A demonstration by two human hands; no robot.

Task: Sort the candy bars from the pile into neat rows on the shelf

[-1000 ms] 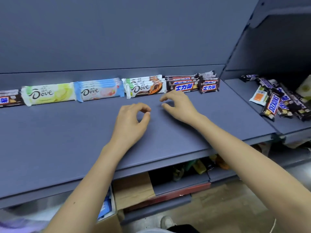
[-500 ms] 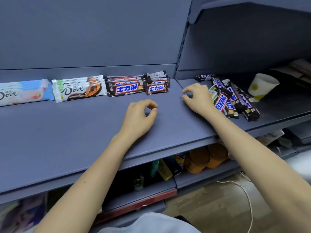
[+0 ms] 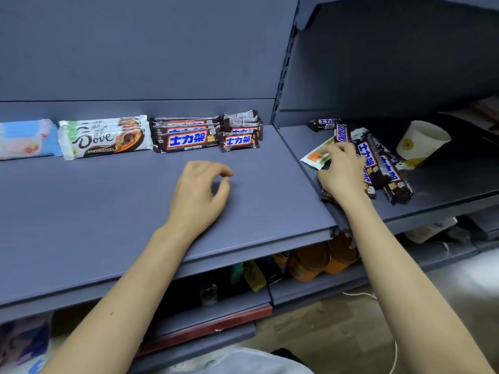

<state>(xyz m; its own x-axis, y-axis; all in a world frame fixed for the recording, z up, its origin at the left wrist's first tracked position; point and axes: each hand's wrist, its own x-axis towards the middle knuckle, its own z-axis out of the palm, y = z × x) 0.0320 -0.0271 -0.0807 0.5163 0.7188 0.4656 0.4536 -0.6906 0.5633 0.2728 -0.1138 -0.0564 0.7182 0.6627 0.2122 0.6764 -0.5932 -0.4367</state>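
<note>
Currently the left hand rests near the middle of the shelf, fingers loosely curled, thumb and forefinger almost meeting, holding nothing. The right hand lies on the pile of candy bars at the left edge of the adjoining shelf board, fingers bent down over the wrappers; whether they have closed round a bar cannot be determined. A white and orange wrapper protrudes from under the fingertips. Sorted bars stand in rows along the rear edge of the shelf: light blue bars at the left edge, then white and brown bars, long dark brown bars, and short dark brown bars at the rear right corner. A paper cup lies tilted just beside the pile, toward the right.
</note>
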